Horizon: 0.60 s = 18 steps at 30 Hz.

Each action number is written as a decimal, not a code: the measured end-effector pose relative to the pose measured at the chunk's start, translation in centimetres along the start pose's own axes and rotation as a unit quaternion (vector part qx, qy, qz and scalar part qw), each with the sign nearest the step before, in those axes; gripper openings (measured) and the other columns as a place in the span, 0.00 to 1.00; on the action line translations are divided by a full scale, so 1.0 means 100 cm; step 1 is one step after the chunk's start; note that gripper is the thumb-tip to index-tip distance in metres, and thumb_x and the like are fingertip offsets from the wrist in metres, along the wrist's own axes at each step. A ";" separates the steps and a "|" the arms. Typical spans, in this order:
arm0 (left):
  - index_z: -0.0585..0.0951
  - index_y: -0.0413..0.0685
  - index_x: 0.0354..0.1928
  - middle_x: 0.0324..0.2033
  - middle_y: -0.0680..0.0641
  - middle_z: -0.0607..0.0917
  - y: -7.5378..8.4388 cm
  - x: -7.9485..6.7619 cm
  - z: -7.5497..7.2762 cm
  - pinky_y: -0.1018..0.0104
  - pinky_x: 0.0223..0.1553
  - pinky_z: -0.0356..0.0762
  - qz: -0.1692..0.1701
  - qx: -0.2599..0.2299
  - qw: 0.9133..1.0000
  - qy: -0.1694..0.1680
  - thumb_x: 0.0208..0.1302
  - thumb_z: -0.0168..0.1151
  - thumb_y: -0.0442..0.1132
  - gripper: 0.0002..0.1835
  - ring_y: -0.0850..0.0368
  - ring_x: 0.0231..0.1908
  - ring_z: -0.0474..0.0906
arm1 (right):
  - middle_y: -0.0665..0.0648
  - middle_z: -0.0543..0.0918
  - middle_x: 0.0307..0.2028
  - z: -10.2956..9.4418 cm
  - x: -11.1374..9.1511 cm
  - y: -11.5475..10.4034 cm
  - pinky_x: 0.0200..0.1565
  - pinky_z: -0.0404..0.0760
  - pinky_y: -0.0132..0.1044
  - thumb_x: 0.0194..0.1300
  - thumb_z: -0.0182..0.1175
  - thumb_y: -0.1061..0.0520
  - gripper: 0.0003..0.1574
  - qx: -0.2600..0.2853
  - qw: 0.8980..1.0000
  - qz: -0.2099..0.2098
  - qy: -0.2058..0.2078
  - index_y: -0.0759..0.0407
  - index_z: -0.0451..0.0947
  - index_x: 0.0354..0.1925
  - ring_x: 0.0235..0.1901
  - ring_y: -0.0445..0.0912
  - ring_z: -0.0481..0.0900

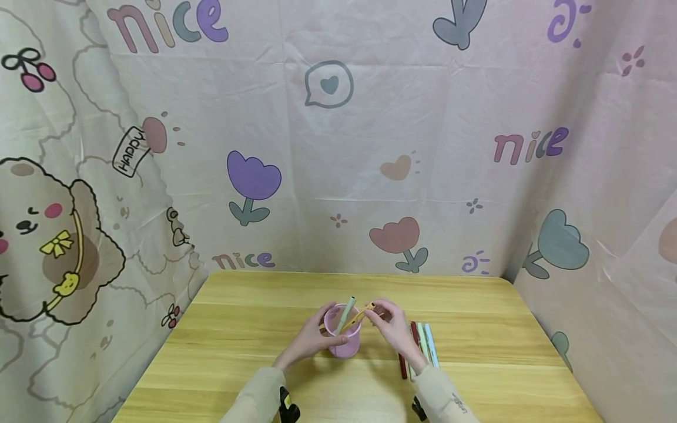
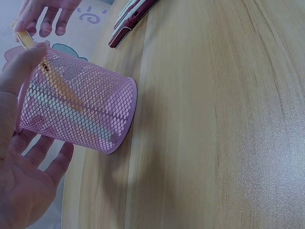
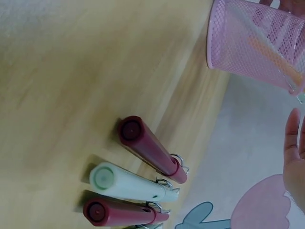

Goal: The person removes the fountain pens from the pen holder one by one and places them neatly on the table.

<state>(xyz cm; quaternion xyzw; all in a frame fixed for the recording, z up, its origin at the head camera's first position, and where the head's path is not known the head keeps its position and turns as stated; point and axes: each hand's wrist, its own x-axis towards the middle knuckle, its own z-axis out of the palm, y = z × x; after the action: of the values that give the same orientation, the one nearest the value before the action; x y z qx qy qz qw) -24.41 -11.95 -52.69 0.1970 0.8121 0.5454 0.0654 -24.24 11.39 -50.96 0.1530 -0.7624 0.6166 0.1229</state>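
Right hand (image 1: 390, 330): fingers pinch the top of a yellow pen (image 1: 358, 318) slanting into the cup.
Left hand (image 1: 312, 341): fingers curled round the pink mesh cup (image 1: 342, 338), thumb at its rim.
Cup: upright mid-desk (image 1: 238, 329), also holding a pale green pen (image 1: 347, 313).
Beside: dark red, white and blue pens (image 1: 420, 346) lying just right of the cup, partly hidden by the right wrist.
Behind: cartoon-printed cloth (image 1: 328, 147).
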 end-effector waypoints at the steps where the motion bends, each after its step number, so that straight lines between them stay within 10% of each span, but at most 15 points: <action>1: 0.57 0.39 0.77 0.71 0.30 0.67 0.000 0.000 0.000 0.42 0.65 0.77 0.000 0.000 1.000 -0.001 0.56 0.77 0.45 0.53 0.30 0.66 0.71 | 0.66 0.82 0.32 -0.001 0.001 0.003 0.32 0.84 0.29 0.65 0.64 0.68 0.11 0.001 1.000 0.001 0.001 0.73 0.81 0.45 0.27 0.35 0.79; 18: 0.56 0.40 0.77 0.72 0.30 0.66 -0.002 0.001 0.000 0.43 0.65 0.77 -0.004 -0.002 1.000 -0.006 0.55 0.77 0.47 0.54 0.30 0.67 0.70 | 0.76 0.83 0.37 -0.019 0.006 0.001 0.36 0.89 0.34 0.69 0.62 0.65 0.14 0.057 0.998 -0.002 0.025 0.75 0.78 0.48 0.30 0.38 0.83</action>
<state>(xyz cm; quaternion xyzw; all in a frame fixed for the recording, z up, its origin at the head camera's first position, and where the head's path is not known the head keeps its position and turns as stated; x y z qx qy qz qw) -24.55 -12.03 -52.85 0.1966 0.8111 0.5460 0.0729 -24.88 13.26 -50.45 0.1459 -0.7225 0.6622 0.1348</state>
